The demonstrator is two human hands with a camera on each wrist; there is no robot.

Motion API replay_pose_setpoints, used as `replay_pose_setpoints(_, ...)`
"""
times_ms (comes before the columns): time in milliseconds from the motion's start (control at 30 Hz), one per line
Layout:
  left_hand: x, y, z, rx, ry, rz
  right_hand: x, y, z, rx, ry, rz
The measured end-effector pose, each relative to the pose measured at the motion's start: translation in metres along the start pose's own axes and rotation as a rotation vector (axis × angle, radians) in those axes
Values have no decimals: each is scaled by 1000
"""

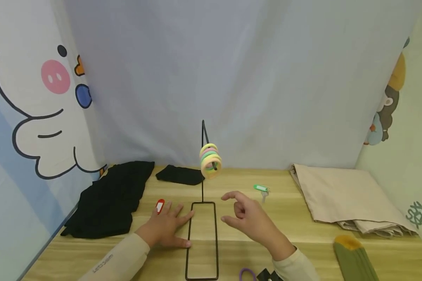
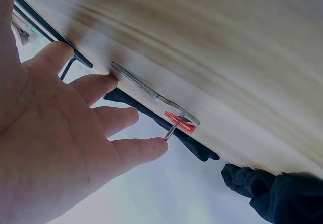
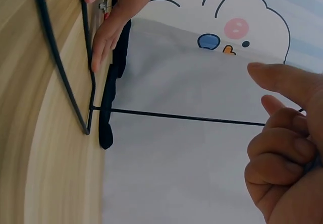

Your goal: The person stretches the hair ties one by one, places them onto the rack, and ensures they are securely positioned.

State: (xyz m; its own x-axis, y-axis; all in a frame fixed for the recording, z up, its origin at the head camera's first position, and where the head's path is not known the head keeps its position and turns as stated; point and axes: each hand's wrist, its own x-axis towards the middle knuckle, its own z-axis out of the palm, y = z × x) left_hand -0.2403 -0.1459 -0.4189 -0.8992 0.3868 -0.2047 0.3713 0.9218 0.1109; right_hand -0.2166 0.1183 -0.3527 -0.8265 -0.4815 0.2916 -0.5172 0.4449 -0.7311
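A black wire stand (image 1: pixel 202 191) rises from its rectangular base on the table. Several pastel rings (image 1: pixel 211 162) in yellow, pink, green and orange hang on its upper arm. My left hand (image 1: pixel 168 228) is spread palm down, with thumb and forefinger at the left bar of the base. Beyond those fingers lies a key (image 2: pixel 151 90) with a red tag (image 1: pixel 160 206); its ring meets the little finger in the left wrist view. To the right of the stand, below the rings, hovers my right hand (image 1: pixel 254 222), thumb and forefinger apart, other fingers curled in, nothing seen between thumb and forefinger.
Black garments (image 1: pixel 109 203) lie at left, and a smaller black cloth (image 1: pixel 180 175) behind the stand. A green-tagged key (image 1: pixel 261 188), folded beige cloth (image 1: pixel 341 193) and green sock (image 1: pixel 355 257) are on the right. A purple handle (image 1: pixel 247 274) shows at the front edge.
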Motion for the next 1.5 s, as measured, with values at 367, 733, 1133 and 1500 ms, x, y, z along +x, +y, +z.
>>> replay_pose_setpoints(367,-1,2,-6,-21,-10,-6,-16,20,-8,-55,-364,113)
replay_pose_setpoints(733,0,1,-3,-19,-23,-4,-42,41,-9,-24,-669,167)
replay_pose_setpoints(1133,0,0,-4,-28,-10,2,-46,44,-4,-139,-744,29)
replay_pose_setpoints(1500,0,1,-2,-32,-13,-2,-44,47,-2,-157,-688,-2)
